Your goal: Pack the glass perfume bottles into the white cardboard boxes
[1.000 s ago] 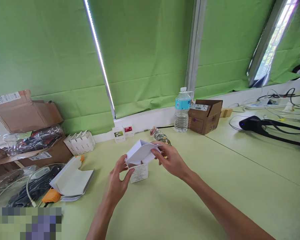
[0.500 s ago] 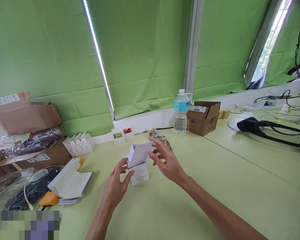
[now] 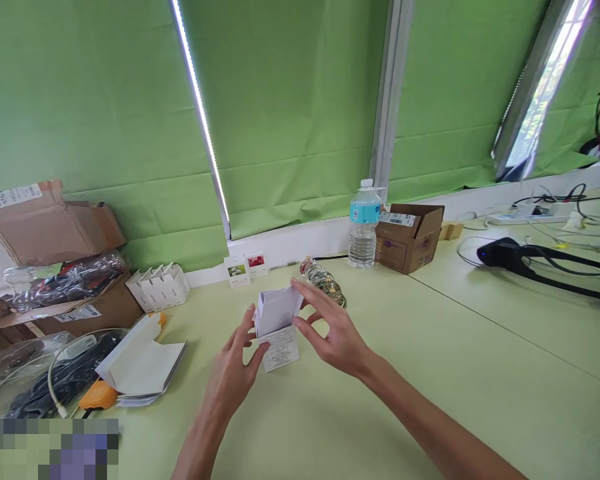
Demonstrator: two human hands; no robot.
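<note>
A small white paper box [image 3: 280,347] with printed text on its front face stands at the middle of the table, its plain white flap [image 3: 279,312] raised at the top. My left hand [image 3: 237,363] grips the box's left side, thumb on the printed face and fingers behind the edge. On the right, my right hand [image 3: 330,330] pinches the flap's right edge between thumb and fingers. Just behind that hand lies a bundle of shiny metallic rings [image 3: 325,280], partly hidden by the fingers.
A water bottle [image 3: 363,227] and an open cardboard box [image 3: 410,237] stand at the back. Small white boxes [image 3: 159,288], folded white card [image 3: 143,367] and bagged items are left. A black headset-like device [image 3: 510,257] and cables lie right.
The flap has become more upright, and my right hand has shifted slightly left with it. My left hand stays on the box's left side.
</note>
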